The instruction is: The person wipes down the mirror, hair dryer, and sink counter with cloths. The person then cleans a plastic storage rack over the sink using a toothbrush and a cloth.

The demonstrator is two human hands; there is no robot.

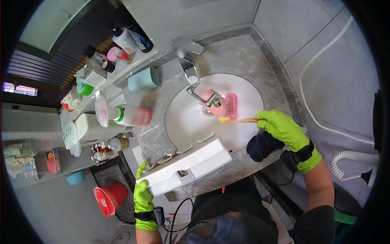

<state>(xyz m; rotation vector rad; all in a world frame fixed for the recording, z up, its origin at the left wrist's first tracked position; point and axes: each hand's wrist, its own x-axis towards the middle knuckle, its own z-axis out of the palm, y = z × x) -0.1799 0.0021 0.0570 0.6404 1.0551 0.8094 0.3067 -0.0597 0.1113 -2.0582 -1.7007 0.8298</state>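
A bathroom, apparently in a home: an oval sink (178,110) with a tap (198,96) is set into a grey stone counter (227,53), tiled walls (317,24) stand beside it, toiletry bottles (125,40) crowd a ledge, and a red bucket (115,194) sits lower down.

Both hands (280,127) wear lime gloves (143,199) and black straps (306,151).

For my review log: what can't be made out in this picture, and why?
All in the head view:
- Part of the left hand: hidden by the white unit it holds.
- Bristle detail on the brush in the right hand: blurred.
- Full shape of the pink item: partly covered by the faucet.
- Print on the pump bottle: too small.
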